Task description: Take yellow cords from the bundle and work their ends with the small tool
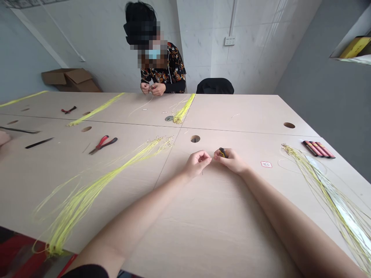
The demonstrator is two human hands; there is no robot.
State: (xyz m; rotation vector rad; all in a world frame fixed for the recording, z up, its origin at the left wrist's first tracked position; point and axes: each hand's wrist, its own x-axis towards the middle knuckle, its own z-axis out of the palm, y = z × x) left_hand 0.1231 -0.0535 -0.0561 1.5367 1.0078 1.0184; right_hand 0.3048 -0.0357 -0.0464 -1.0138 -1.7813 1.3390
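Observation:
At the middle of the table, my left hand (197, 163) is closed in a pinch, thumb against fingertips. What it pinches is too fine to make out, though a short dark strand shows just below it. My right hand (232, 160) faces it, fingertips almost touching. A small black-and-yellow object (223, 152) is gripped in the right hand, its lower part hidden by the fingers. To the left of my forearm lies a long bundle of yellow cords (101, 181). Another bundle of yellow cords (307, 166) stretches along the right side.
Pliers (102, 144) with red and black handles lie left, near a dark slim tool (39, 143). Several pink-and-black sticks (319, 149) sit far right beside a small label (266, 164). Across the table a person (162, 73) handles a thread. Round holes (195, 138) pierce the tabletop.

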